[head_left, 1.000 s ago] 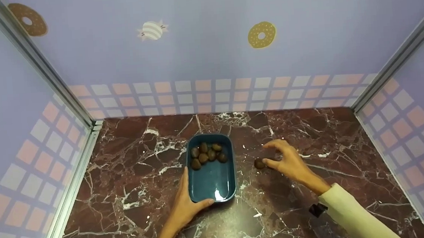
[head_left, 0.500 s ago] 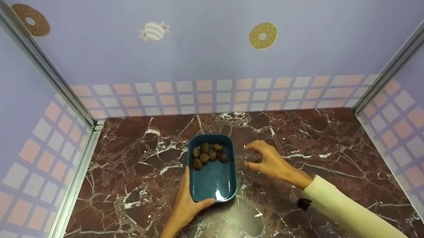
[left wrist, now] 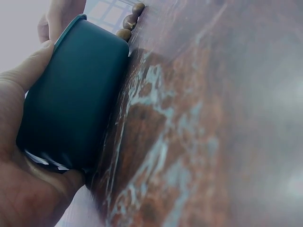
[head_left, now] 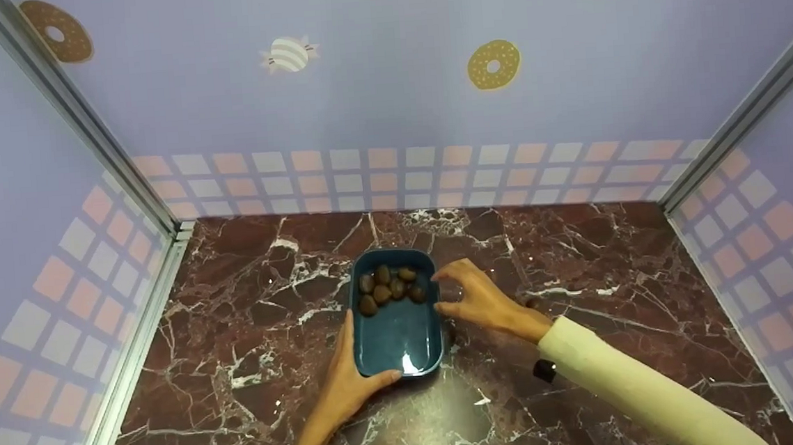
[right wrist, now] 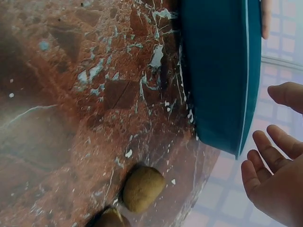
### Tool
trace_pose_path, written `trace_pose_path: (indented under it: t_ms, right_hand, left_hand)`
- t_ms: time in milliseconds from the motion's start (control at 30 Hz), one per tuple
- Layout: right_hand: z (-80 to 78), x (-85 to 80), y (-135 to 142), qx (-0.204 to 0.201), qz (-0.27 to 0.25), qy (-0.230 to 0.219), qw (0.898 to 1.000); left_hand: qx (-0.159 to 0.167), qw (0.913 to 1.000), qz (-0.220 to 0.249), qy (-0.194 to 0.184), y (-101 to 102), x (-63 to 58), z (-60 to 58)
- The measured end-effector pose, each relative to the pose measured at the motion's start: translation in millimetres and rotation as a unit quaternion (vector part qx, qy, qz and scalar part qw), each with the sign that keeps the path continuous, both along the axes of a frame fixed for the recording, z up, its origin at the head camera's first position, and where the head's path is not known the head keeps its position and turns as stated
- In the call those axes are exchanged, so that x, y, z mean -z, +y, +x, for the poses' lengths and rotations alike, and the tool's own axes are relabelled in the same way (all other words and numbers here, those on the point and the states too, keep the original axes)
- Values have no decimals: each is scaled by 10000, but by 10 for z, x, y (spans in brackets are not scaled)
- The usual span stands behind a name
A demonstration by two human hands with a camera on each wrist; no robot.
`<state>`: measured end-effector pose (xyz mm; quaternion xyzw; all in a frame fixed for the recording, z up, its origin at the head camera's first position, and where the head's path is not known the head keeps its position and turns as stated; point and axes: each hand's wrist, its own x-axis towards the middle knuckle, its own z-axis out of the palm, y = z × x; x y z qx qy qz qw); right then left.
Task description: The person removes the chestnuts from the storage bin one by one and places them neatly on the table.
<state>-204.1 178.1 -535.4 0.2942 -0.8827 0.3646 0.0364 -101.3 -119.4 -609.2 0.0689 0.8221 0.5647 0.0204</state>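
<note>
Head: marbled tabletop (head_left: pixel 623 262), lilac walls (head_left: pixel 388 97)

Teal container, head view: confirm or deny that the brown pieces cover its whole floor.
No, the brown pieces are grouped in the far half of the teal container, leaving the near part of its floor bare.

Lilac walls (head_left: pixel 387 90) — pink-and-white squares (head_left: pixel 383 158) — glossy marbled tabletop (head_left: pixel 236 317).

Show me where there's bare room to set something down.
Free: the table between left wall and left hand; strip between back wall and tray; its near half. Crowded: its far half, with brown pieces, and near the right hand, where loose pieces lie.
</note>
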Motion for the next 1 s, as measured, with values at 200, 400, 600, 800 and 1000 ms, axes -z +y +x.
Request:
trace_pose_path:
  t_ms: [200, 400, 600, 800, 1000]
  right_hand:
    - [-54, 39, -141, -76, 130, -166, 9997]
    - [-130, 99, -195, -79, 286, -91, 9995]
    - [-188, 159, -213, -139, 391, -31, 9991]
    - [-210, 162, -277, -73, 710, -167, 9973]
    - [-244, 175, -329, -90, 1159, -61, 9932]
  left_hand:
    - [-4, 10000, 39, -27, 2, 8, 0]
    - [-1, 10000, -4, 55, 19, 0, 3]
    - [-5, 9999, -85, 125, 23, 0, 10]
    - [-10, 9998, -132, 135, 15, -2, 17]
    - [-25, 9999, -116, 105, 9, 2, 20]
